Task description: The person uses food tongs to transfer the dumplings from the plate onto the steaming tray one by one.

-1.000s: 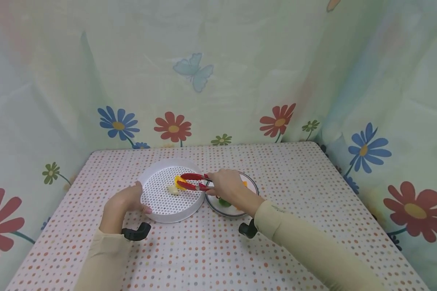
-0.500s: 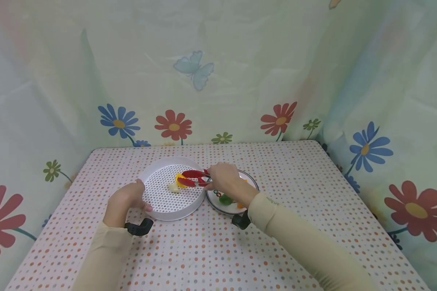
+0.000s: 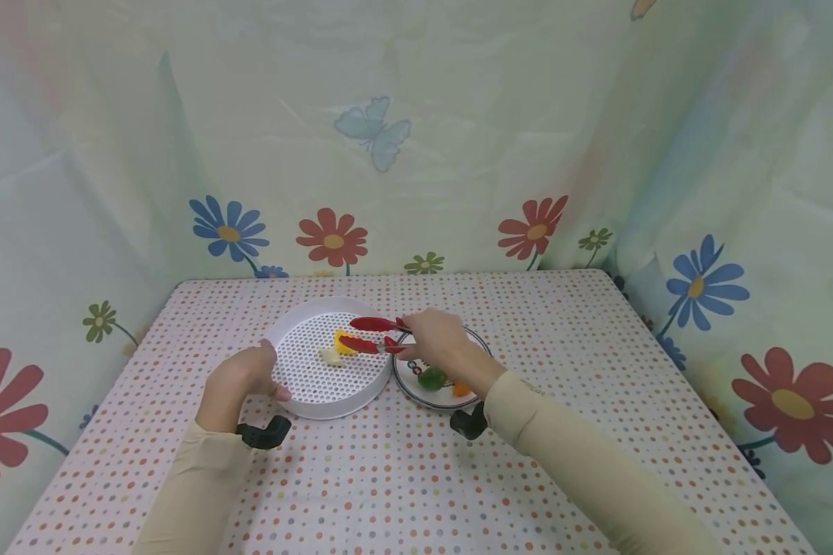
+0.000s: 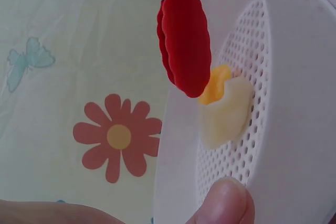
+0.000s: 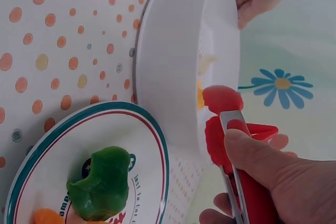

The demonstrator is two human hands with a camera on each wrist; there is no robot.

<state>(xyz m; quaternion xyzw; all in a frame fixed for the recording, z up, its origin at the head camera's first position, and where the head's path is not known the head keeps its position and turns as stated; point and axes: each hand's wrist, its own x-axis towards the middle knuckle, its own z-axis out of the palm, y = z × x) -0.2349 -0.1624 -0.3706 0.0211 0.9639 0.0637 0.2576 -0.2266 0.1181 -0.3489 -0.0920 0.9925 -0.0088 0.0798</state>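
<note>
My left hand (image 3: 243, 381) grips the near-left rim of a round white steamer basket (image 3: 333, 410) with a perforated bottom, its thumb inside the wall. My right hand (image 3: 440, 343) holds red-tipped metal tongs (image 3: 364, 344); their two arms stand apart over the basket's right side. A yellow piece of food (image 3: 342, 339), perhaps bell pepper, lies on the perforated bottom close by the lower tong tip. Beside it sits a pale, whitish piece (image 4: 227, 114), overlapping the yellow one in the left wrist view. Nothing shows between the tong tips in the right wrist view.
Right of the basket stands a white plate (image 5: 32, 165) with a dark-rimmed edge, partly under my right hand. It bears a green pepper piece (image 5: 100, 184) and orange pieces (image 5: 47, 217). A dotted cloth (image 3: 361, 493) covers the table; flowered curtains (image 3: 458, 139) surround it.
The tongs have spread apart and let go of the yellow piece, which now lies in the basket. They have shifted slightly right. My left hand keeps its hold on the rim.
</note>
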